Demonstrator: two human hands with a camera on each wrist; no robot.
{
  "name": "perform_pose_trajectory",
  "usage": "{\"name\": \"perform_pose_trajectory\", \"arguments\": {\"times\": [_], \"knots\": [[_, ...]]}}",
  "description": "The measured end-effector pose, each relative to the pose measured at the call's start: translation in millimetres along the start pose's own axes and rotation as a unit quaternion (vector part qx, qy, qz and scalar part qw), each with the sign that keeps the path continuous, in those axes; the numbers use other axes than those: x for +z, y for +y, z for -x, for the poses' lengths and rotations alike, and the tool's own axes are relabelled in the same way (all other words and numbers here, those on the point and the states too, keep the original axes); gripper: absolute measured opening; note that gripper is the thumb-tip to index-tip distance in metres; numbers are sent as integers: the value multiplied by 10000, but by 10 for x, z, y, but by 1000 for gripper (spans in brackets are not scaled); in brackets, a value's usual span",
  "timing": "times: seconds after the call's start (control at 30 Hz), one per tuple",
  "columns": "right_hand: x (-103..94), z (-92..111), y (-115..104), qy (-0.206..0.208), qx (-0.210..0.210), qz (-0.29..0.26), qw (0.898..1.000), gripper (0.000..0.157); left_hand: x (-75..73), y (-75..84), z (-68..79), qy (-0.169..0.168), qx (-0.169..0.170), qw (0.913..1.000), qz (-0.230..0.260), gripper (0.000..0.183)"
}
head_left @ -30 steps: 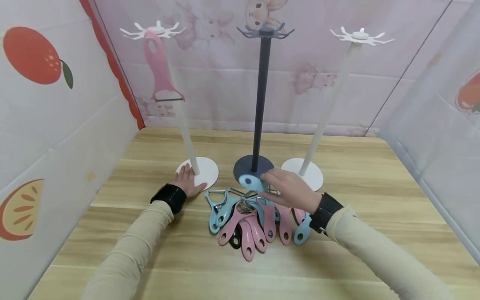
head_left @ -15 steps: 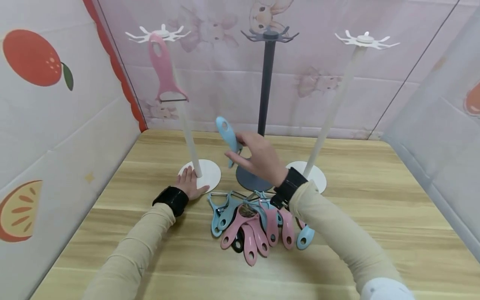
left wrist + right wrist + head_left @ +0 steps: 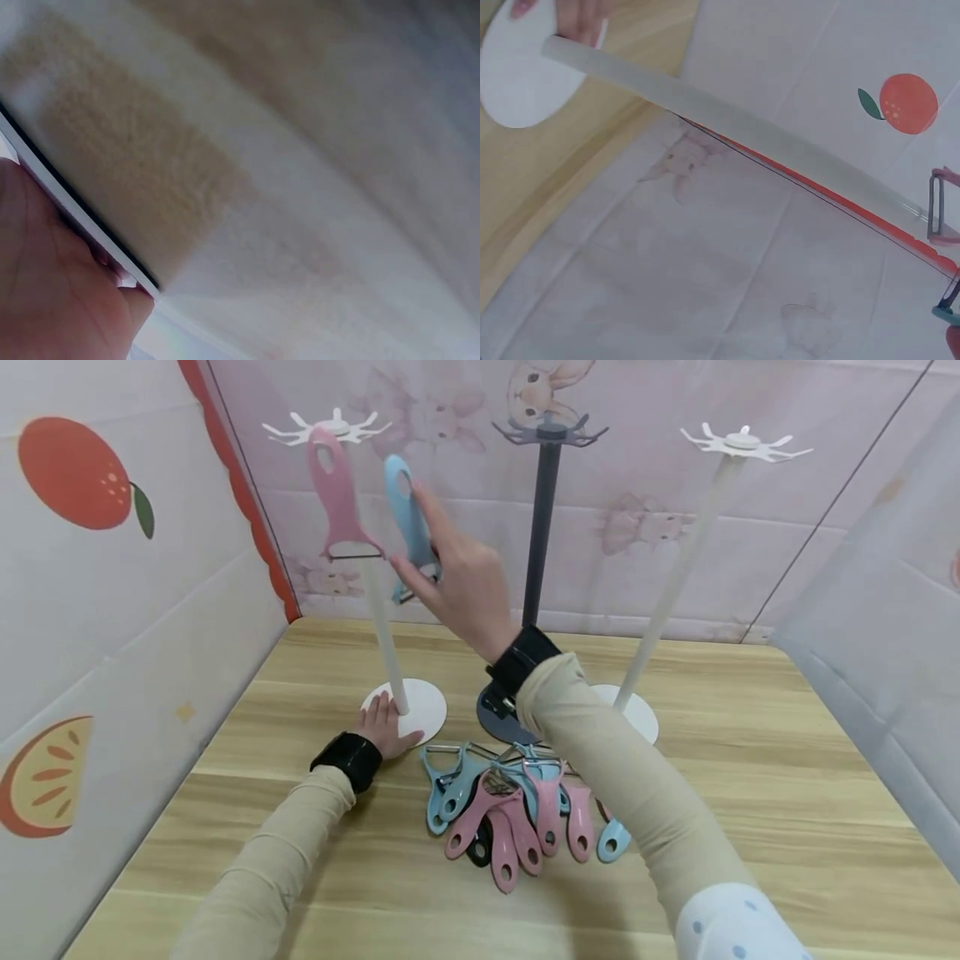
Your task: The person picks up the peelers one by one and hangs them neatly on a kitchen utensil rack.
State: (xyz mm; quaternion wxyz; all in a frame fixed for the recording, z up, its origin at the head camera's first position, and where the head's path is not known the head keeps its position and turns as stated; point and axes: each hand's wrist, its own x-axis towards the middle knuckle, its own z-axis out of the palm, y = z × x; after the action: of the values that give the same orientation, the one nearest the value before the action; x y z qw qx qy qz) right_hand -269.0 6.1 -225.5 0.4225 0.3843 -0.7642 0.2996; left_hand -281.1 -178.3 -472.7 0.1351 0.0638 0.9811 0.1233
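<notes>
My right hand (image 3: 468, 585) pinches a light blue peeler (image 3: 408, 518) by its handle, holed end up, just right of the left white stand (image 3: 380, 627). A pink peeler (image 3: 335, 493) hangs from a hook of that stand, blade down. Low on the table, my left hand (image 3: 384, 727) rests with straight fingers on the stand's round base (image 3: 429, 710). In the left wrist view the left palm (image 3: 60, 277) lies beside the base's edge. The right wrist view shows the stand's pole (image 3: 727, 120) and, at its right edge, parts of both peelers.
Several pink, blue and black peelers lie in a pile, a pink peeler (image 3: 504, 852) at its front. A dark grey stand (image 3: 543, 527) rises in the middle, partly behind the right arm, and another white stand (image 3: 667, 593) on the right. Printed cloth walls (image 3: 675, 543) enclose the table.
My right hand has lifted the blue peeler from above the pile, up and leftward to the left stand's upper part. The left hand has stayed on the base.
</notes>
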Motion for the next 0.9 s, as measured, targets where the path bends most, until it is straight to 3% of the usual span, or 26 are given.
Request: {"name": "perform_pose_trajectory", "arguments": {"times": [0.23,0.47,0.73,0.9], "knots": [[60,-343,-100,-503,791,100,9955,67,106,-62,-58,283,-38,9995,-160,85],[129,-462,-174,-1112,1453,114,9831,70,127,-56,-74,485,-2,9980,-415,85],[141,-352,-159,-1157,1261,73,9852,70,153,-57,-79,661,264,9972,-221,82],[45,-172,-162,-1313,1015,118,9861,66,59,-39,-17,315,120,9992,-214,83]]}}
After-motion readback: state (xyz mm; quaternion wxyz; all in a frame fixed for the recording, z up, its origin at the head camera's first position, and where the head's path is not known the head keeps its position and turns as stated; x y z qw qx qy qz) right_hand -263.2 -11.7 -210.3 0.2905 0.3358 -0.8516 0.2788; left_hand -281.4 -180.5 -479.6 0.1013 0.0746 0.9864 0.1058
